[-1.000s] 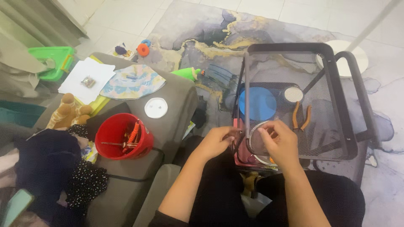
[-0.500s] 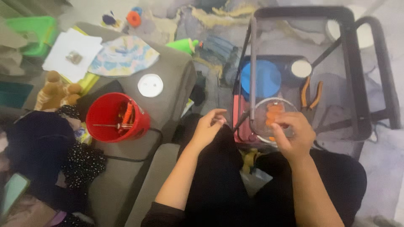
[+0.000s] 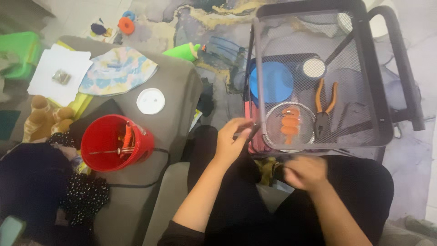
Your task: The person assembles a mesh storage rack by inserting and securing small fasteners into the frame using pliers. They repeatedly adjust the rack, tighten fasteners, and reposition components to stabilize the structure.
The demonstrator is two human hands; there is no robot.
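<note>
Head view: the left hand [image 3: 232,142] rests at the near left corner of the black mesh tray [image 3: 364,91], its fingers curled together around the tray's rim there, gripping the frame. The right hand [image 3: 306,172] hangs below the tray's near edge, over the person's dark-clothed lap; it is motion-blurred, the fingers look loosely curled, and whether it holds anything cannot be told.

On the mesh, just inside the near edge and close beside the left hand, lies a round wire ring [image 3: 290,124] with orange beads [image 3: 290,124] strung across its middle. Right of it, touching or nearly so, lie orange-handled pliers [image 3: 325,105], jaws toward the near edge. Toward the tray's left edge sits a round blue lid [image 3: 271,82], and just beside it, further in, a small white round container [image 3: 314,67].

Left of the person, on the grey sofa arm [image 3: 177,91], stands a red bucket [image 3: 116,142] with tools inside, near the arm's near edge. A white disc [image 3: 150,100] lies further along, and a pastel bucket hat [image 3: 117,69] and white papers [image 3: 59,73] near the far edge.
</note>
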